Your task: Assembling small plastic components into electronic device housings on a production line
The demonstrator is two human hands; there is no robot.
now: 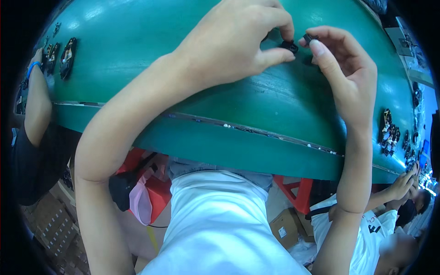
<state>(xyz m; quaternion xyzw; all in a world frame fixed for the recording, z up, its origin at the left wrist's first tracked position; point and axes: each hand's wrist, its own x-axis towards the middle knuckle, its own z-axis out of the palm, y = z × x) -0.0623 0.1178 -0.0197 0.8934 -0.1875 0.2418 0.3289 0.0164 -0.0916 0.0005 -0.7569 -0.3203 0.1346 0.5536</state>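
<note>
While parts (289, 46) in fingers (287, 28), boxes (283, 227) below.

Over the green worktable (275, 105), the person's left hand (243, 41) pinches a small black part (289, 46); just beside it, the right hand (348, 64) grips another black piece (309, 38). Dark assemblies (68, 58) lie over to the left, near a co-worker's arm (38, 101) with a blue wristband (33, 68).

Red stool (306, 195) and brown cardboard box (285, 224) below the green table (275, 94), pink cloth (140, 201) farther left.
</note>
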